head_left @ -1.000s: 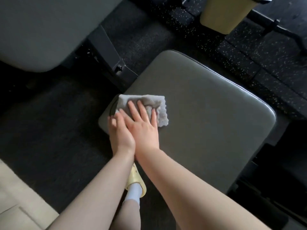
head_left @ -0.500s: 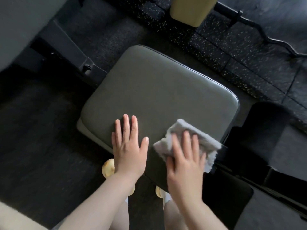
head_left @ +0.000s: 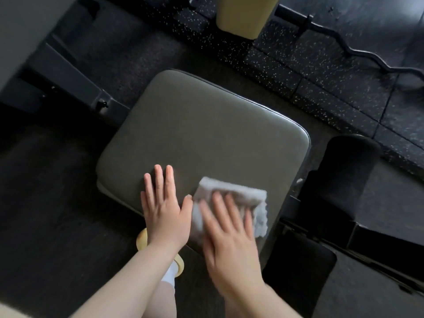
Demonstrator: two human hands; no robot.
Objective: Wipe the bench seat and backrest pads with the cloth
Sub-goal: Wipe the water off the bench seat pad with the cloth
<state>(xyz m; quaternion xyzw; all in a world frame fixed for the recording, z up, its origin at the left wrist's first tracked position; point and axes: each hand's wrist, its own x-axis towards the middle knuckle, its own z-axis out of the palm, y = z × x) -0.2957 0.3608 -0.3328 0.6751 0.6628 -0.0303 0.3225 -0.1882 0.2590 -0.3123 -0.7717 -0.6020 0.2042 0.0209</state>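
Head view looks down on a smooth grey-green vinyl seat pad (head_left: 202, 138), a rounded square with piped edges, which fills the middle. On its near right part lies a folded pale grey terry cloth (head_left: 231, 193), fluffy and frayed at the right edge. The right hand (head_left: 231, 239) lies flat on the cloth with fingers straight and spread, blurred. Just to its left, the left hand (head_left: 164, 210) presses palm-down on the bare pad near the near edge, fingers straight and close together, thumb tip touching the cloth's left edge. Below the left wrist shows a yellow rubber clog (head_left: 143, 241) over a white sock. Dark speckled rubber floor tiles (head_left: 321, 72) stretch across the far side, where a wavy black steel curl bar (head_left: 358, 53) lies beside a pale yellow plastic bin (head_left: 243, 17). A black foam roller pad (head_left: 348, 171) stands right of the seat.
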